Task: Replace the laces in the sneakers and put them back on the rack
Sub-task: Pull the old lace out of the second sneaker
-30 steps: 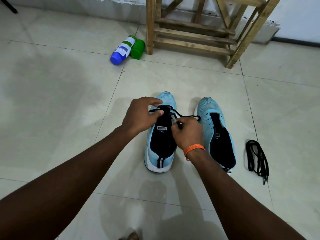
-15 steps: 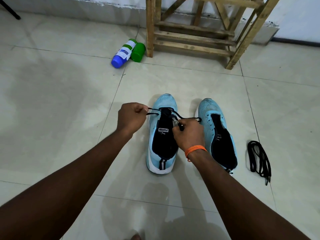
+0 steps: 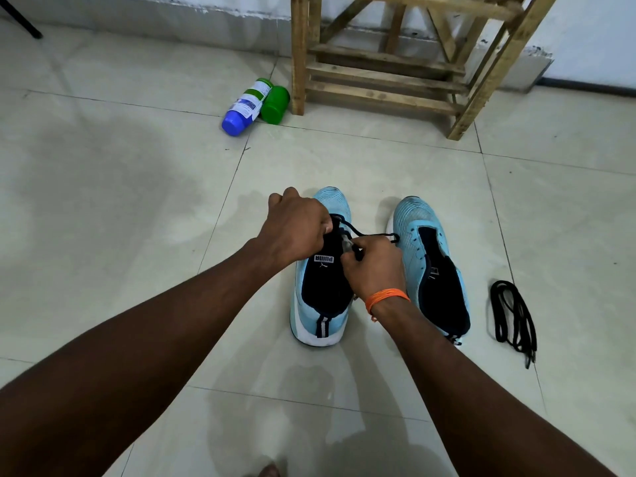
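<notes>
While a light-blue knit sneaker with a black tongue (image 3: 321,297) and its unlaced twin (image 3: 430,263) stand side by side on the pale tiled floor (image 3: 137,235), toes towards the slatted wooden rack (image 3: 389,80), a thin black lace (image 3: 364,233) crosses the first shoe's front eyelets. The left grip (image 3: 296,232) is clenched on one stretch of that lace, and the right grip (image 3: 375,270), orange band (image 3: 387,297) at the wrist, pinches the other over the tongue. A bundled black spare lace (image 3: 512,315) lies right of the pair, and a blue-capped white bottle (image 3: 246,106) and a green container (image 3: 275,105) lie by the rack's leg.
</notes>
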